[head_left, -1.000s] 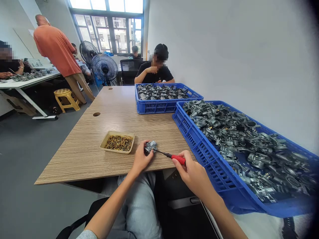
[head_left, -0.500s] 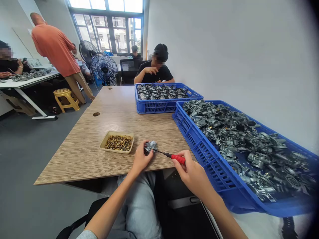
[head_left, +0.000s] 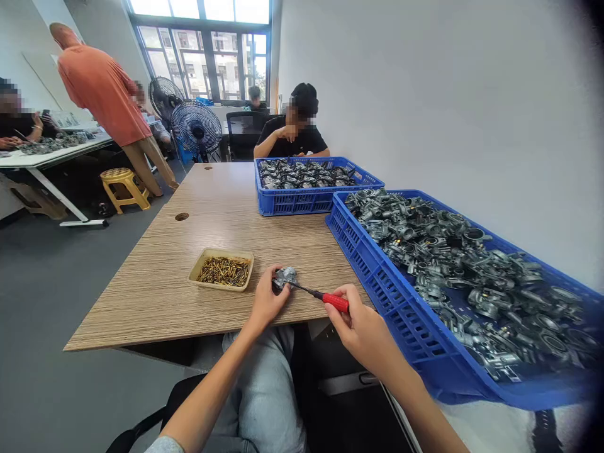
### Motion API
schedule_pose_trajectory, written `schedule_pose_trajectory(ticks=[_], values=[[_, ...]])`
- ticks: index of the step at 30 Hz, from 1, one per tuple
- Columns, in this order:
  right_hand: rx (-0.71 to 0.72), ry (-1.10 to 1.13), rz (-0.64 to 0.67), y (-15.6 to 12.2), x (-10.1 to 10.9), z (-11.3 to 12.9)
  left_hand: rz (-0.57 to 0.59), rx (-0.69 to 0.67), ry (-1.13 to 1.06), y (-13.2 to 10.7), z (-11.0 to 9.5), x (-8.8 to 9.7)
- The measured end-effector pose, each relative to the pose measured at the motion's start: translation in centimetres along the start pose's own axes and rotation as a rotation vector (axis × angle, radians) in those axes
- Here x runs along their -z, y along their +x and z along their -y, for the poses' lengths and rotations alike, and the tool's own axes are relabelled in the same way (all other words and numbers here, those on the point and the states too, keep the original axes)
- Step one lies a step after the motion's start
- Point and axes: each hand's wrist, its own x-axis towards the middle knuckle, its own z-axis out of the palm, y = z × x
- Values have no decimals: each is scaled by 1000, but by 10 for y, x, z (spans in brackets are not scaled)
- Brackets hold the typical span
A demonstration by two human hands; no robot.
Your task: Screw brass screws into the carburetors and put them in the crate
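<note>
My left hand (head_left: 270, 299) is closed around a small grey cast-metal part (head_left: 285, 277), held at the near side of the wood-grain table (head_left: 155, 296). In my right hand (head_left: 359, 321) is a screwdriver (head_left: 336, 302) with a red handle and a dark shaft. Its shaft points left and its tip meets the metal part; the exact contact spot is too small to make out. Left of my left hand stands a cream plastic tray (head_left: 192, 277) holding many small brass-coloured pieces (head_left: 224, 272).
A large blue crate (head_left: 401, 314) of loose metal parts (head_left: 453, 251) stands close on my right. Behind it, another blue crate (head_left: 295, 204) holds similar parts. A person (head_left: 302, 126) sits across the table. Fans (head_left: 195, 129), a yellow stool (head_left: 123, 189) and other people are at left.
The screwdriver and my right hand have shifted very slightly left. My left hand keeps its hold on the metal part. The seated person's raised hand has moved a little.
</note>
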Motion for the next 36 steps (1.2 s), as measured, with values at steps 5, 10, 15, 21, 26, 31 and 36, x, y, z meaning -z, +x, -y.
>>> schedule_pose_trajectory(ticks=[5, 10, 15, 21, 26, 31, 36], values=[[-85, -108, -9, 3, -1, -6, 2, 6, 10, 0, -1, 1], [-7, 6, -7, 1, 0, 0, -8, 4, 5, 0, -1, 0], [4, 46, 14, -1, 0, 1, -1, 7, -3, 0, 0, 0], [-62, -79, -26, 3, -2, -5, -2, 6, 2, 0, -1, 1], [17, 43, -7, 0, 0, 1, -4, 0, 5, 0, -1, 1], [-6, 9, 8, 1, -2, -2, 0, 6, 6, 0, 1, 0], [-69, -88, -22, 2, -2, -6, -4, 0, 10, 0, 2, 0]])
